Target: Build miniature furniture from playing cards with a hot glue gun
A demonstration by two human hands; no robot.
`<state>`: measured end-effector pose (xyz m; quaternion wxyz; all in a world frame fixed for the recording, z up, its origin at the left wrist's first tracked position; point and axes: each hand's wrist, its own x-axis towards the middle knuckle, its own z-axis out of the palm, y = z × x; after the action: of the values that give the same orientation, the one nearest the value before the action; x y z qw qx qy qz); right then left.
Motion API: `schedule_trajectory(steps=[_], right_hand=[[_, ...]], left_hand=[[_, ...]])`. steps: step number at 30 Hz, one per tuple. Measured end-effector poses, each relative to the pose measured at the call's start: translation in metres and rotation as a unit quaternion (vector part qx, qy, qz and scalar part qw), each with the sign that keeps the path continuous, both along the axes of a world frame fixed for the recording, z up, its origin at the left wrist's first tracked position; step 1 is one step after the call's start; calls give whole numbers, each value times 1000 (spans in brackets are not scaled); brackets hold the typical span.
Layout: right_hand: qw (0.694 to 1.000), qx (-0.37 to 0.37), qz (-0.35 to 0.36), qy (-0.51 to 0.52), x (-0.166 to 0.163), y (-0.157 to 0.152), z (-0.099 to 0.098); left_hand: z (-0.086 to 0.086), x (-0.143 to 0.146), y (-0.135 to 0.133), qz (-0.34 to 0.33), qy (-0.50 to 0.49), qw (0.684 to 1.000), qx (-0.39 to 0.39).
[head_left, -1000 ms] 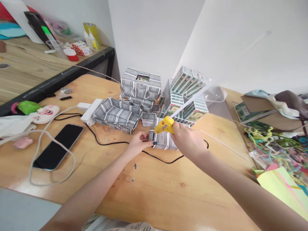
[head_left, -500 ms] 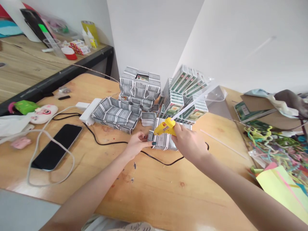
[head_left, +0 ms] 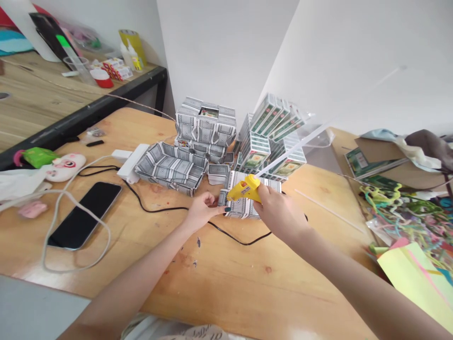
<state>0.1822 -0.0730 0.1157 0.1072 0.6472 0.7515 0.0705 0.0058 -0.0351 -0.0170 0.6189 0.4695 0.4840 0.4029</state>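
My right hand [head_left: 278, 208] is wrapped around a yellow hot glue gun [head_left: 244, 189], with a long clear glue stick [head_left: 292, 151] jutting from its back. The nozzle points left, over the left end of a block covered in grey-backed playing cards [head_left: 244, 208]. At that end my left hand [head_left: 202, 210] is closed, its thumb along the near corner and its other fingers curled behind. The gun hides part of the block's top. Behind lie a small stack of cards [head_left: 218, 178], an open tray made of cards [head_left: 170, 167] and a taller card-covered box [head_left: 207, 123].
Stacked card packs [head_left: 255, 151] stand behind the block. A black cord [head_left: 244, 243] runs around its near side. A white power strip [head_left: 132, 163], a phone [head_left: 87, 215] and a white cable [head_left: 106, 236] lie left. Colourful craft pieces [head_left: 414, 212] crowd the right.
Very little differs. The glue gun and the back of its glue stick have shifted slightly, and the card block has moved a touch away from me. My left hand keeps its place.
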Motion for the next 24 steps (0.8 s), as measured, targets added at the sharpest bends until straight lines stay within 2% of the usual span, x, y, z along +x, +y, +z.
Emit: schedule_trajectory(steps=[8,13,16,24], right_hand=[[990,134,41,6,3,1,-13],[982,175,67,3,2,1,-15],[986,159,58,0,2,2,-14],[998,56,19,-3,-1,4,-9]], left_hand=[[5,1,0,-29,-25,999,-30],[6,3,-3,-40,-51,997,-50],[5,3,-2,-41,-47,997,-44],[2,0,0,-48,-14,998,-24]])
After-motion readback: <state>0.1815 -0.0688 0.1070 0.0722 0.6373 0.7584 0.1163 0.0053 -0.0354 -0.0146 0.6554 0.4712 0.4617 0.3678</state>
